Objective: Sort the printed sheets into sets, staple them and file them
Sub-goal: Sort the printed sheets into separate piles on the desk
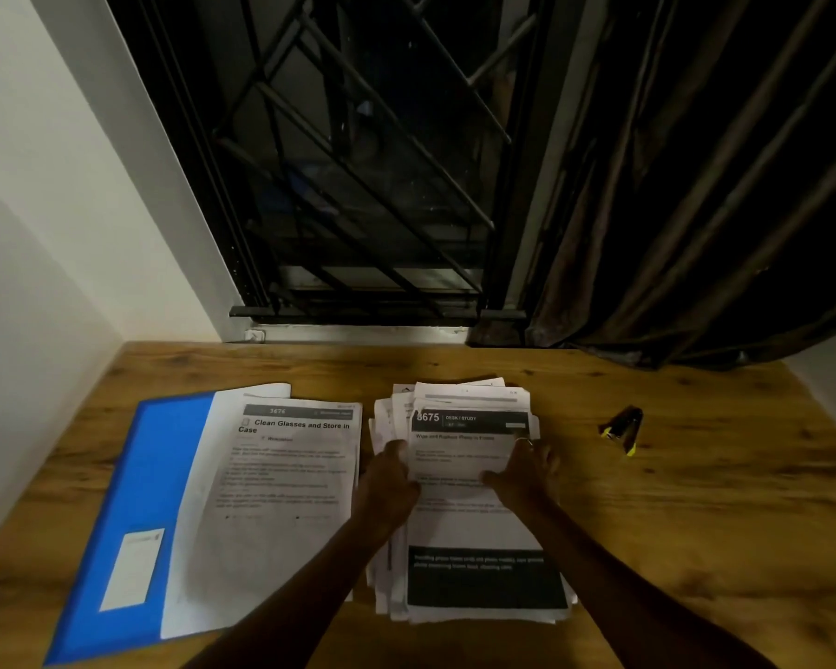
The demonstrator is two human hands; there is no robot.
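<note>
The stack (469, 395) lies mid-table, its edges ragged, with sheets fanning out at the left and far sides. The left hand (389, 480) pinches the left edge of the top sheet (469, 523) (headed 3675), fingers curled over the rim. The right hand (527, 475) grips the opposite edge, thumb on the print and fingers tucked round the side, a ring showing. Both hold the sheet in its far half.

Just left of the stack lies the open blue folder (150, 475). A filed sheet (281, 475) headed 3676 lies on its right half, and that sheet's right edge runs close beside the left forearm. To the right, bare wood stretches past the right hand to the stapler (623, 427), black and yellow, well apart from the stack. A strip of bare wood also runs behind the stack to the far edge.

The table (696, 523) is brown wood grain, set in a corner. A white wall (44, 234) stands at the left and a dark grilled window (358, 185) behind. A dark curtain (696, 210) hangs at the right, its hem reaching the tabletop.
</note>
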